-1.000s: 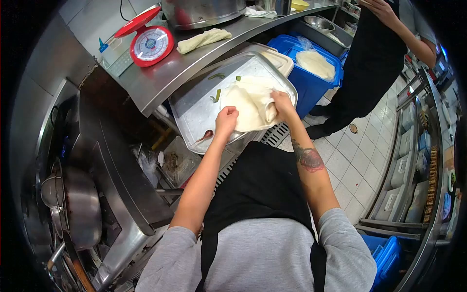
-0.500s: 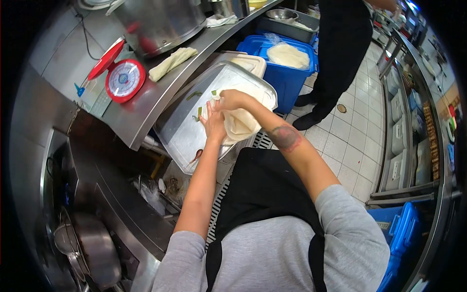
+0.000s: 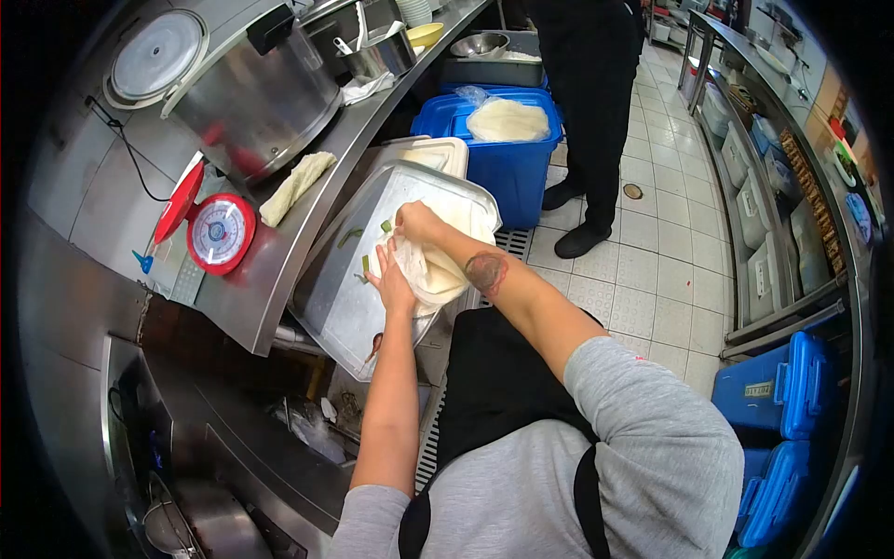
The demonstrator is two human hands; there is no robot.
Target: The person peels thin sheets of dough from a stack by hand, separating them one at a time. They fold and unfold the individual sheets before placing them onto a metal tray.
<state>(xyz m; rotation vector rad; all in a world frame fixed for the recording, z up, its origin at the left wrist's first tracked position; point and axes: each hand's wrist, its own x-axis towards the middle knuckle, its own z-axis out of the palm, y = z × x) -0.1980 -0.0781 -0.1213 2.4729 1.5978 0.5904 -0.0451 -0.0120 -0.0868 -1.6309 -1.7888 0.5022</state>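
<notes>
A metal tray (image 3: 340, 317) leans out beside the counter, bearing a stack of thin, round cream-coloured sheets (image 3: 438, 279) that look like soft flatbread or wrappers. My right hand (image 3: 421, 224) reaches across the stack with fingers curled in, pinching a sheet at its far left edge. Just below it, my left hand (image 3: 397, 285) lies against the same edge, fingers spread and touching the sheets. Small green pieces (image 3: 366, 265) lie on the tray close to my left fingertips. Near the tray's front edge sits a small reddish-brown object (image 3: 374, 347), partly behind my left forearm.
On the steel counter (image 3: 244, 303) stand a red dial scale (image 3: 221, 233), a folded cloth (image 3: 296, 189) and a large pot (image 3: 256, 102). A blue bin (image 3: 507, 172) carries a bag of pale sheets (image 3: 507, 121). Another person (image 3: 587, 102) stands beyond it. Shelving runs along the right.
The view has shifted, so the tray and counter appear lower and further left. Both hands stay at the sheets' edge, with the right hand slightly further above the left.
</notes>
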